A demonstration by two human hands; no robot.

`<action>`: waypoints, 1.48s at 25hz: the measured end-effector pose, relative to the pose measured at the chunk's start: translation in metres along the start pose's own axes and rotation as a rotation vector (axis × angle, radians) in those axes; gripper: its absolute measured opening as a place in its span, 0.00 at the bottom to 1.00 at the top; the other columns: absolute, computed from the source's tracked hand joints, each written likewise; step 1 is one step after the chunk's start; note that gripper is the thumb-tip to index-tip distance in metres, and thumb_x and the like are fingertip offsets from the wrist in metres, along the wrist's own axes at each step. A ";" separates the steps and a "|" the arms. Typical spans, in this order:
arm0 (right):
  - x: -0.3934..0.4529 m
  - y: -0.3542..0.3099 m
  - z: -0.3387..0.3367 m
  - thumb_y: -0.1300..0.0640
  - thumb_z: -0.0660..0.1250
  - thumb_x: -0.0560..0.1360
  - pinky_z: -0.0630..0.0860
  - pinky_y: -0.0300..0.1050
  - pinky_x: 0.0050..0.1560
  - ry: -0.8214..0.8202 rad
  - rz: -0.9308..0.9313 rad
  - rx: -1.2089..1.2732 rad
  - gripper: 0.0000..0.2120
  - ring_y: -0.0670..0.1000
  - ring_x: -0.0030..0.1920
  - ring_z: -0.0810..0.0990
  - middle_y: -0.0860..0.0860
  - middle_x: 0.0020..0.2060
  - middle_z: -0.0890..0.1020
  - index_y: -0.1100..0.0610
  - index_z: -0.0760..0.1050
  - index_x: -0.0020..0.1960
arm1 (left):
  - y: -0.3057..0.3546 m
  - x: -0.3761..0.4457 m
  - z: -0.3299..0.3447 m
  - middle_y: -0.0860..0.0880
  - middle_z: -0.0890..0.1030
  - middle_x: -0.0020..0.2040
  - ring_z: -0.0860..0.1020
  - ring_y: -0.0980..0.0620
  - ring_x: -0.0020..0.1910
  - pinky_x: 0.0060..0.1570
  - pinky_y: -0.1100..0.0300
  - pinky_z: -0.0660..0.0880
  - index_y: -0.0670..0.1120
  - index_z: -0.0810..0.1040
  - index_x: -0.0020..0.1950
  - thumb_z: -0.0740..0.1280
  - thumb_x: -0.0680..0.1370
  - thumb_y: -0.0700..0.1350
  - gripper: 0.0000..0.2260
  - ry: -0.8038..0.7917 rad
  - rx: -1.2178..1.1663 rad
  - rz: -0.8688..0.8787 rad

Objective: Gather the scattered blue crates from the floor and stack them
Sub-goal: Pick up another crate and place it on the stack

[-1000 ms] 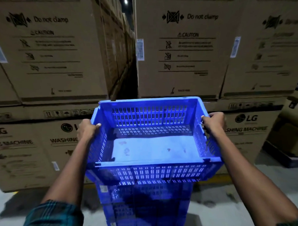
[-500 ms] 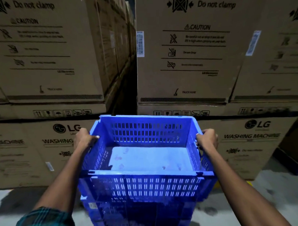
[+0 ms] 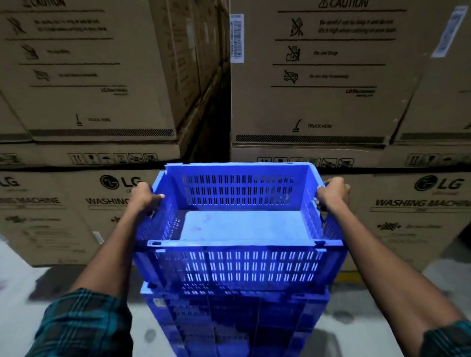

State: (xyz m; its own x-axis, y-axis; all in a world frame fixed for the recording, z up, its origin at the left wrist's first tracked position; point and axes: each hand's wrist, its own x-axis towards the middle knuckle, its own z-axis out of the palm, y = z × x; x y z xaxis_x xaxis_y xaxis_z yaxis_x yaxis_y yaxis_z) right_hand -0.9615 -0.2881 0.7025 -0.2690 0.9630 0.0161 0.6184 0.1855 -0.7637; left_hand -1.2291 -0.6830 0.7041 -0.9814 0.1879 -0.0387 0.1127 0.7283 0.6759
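The top blue crate (image 3: 238, 232) is empty and sits at, or just above, the rim of the stack of blue crates (image 3: 235, 326) directly beneath it; whether its base has fully seated in the crate below cannot be told, since the near wall hides the joint. It looks slightly skewed against the stack, its near right corner overhanging the lower rim a little. The left hand (image 3: 143, 200) is closed over the crate's left rim toward the far corner, fingers curled inside the wall, and the right hand (image 3: 333, 194) is clamped the same way on the right rim. Behind the crate stand large cardboard washing-machine boxes (image 3: 346, 79), stacked two high, with a dark gap between the two columns just beyond the crate's far wall. Under the stack is a pale concrete floor (image 3: 24, 309); a yellow line (image 3: 346, 277) shows just right of the crate's lower corner. The main risk, as I judge it, is letting go before the corners line up: a skewed crate could catch on one rim, rock, and slide off the tall, narrow stack. Pushing down hard to force it could tip the whole column toward the boxes. Fingers inside the walls could also be pinched if the crate drops suddenly into place.
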 end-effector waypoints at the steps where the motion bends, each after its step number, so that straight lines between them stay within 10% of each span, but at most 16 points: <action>1: 0.000 0.000 0.000 0.58 0.63 0.68 0.83 0.54 0.47 -0.003 0.001 -0.016 0.13 0.58 0.42 0.85 0.58 0.44 0.84 0.53 0.82 0.50 | 0.001 0.000 0.000 0.38 0.81 0.34 0.76 0.48 0.24 0.25 0.60 0.72 0.34 0.79 0.46 0.72 0.75 0.40 0.09 -0.001 0.021 -0.005; 9: -0.017 0.011 -0.012 0.61 0.64 0.74 0.81 0.48 0.28 -0.025 0.014 -0.130 0.06 0.58 0.36 0.84 0.58 0.46 0.81 0.62 0.80 0.45 | -0.008 0.001 0.005 0.38 0.84 0.37 0.83 0.42 0.33 0.41 0.48 0.82 0.35 0.81 0.44 0.69 0.74 0.42 0.09 -0.046 0.150 -0.017; 15: -0.023 0.008 -0.022 0.60 0.64 0.76 0.84 0.54 0.43 -0.081 -0.053 -0.071 0.10 0.58 0.38 0.84 0.60 0.49 0.82 0.61 0.81 0.51 | 0.004 -0.013 0.002 0.38 0.83 0.37 0.81 0.44 0.31 0.35 0.56 0.77 0.34 0.79 0.47 0.67 0.78 0.43 0.11 -0.035 0.168 0.030; 24: -0.148 0.016 -0.062 0.42 0.65 0.78 0.65 0.62 0.67 -0.239 -0.273 -0.565 0.21 0.67 0.71 0.66 0.60 0.67 0.72 0.57 0.75 0.61 | 0.016 -0.084 0.015 0.42 0.69 0.71 0.65 0.42 0.72 0.66 0.42 0.63 0.47 0.70 0.71 0.69 0.77 0.52 0.24 0.092 0.389 0.495; 30: -0.222 0.031 -0.064 0.39 0.64 0.77 0.56 0.63 0.74 -0.362 -0.557 -0.313 0.26 0.57 0.67 0.74 0.53 0.62 0.81 0.53 0.74 0.69 | 0.046 -0.189 0.018 0.53 0.83 0.54 0.80 0.60 0.52 0.52 0.63 0.76 0.51 0.79 0.65 0.72 0.72 0.63 0.26 -0.576 0.107 0.804; 37: -0.225 0.045 -0.034 0.52 0.68 0.78 0.46 0.61 0.75 -0.212 -0.698 -0.145 0.11 0.52 0.68 0.73 0.49 0.55 0.84 0.52 0.81 0.58 | 0.028 -0.189 0.031 0.52 0.86 0.49 0.83 0.49 0.49 0.44 0.55 0.78 0.50 0.84 0.55 0.73 0.74 0.55 0.13 -0.142 0.274 1.000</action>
State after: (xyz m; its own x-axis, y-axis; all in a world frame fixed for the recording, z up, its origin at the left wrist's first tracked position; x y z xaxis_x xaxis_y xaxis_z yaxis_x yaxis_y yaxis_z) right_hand -0.8483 -0.4898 0.6861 -0.7626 0.5562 0.3304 0.3388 0.7785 -0.5284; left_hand -1.0354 -0.6773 0.7074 -0.3958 0.8499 0.3479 0.9119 0.3190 0.2584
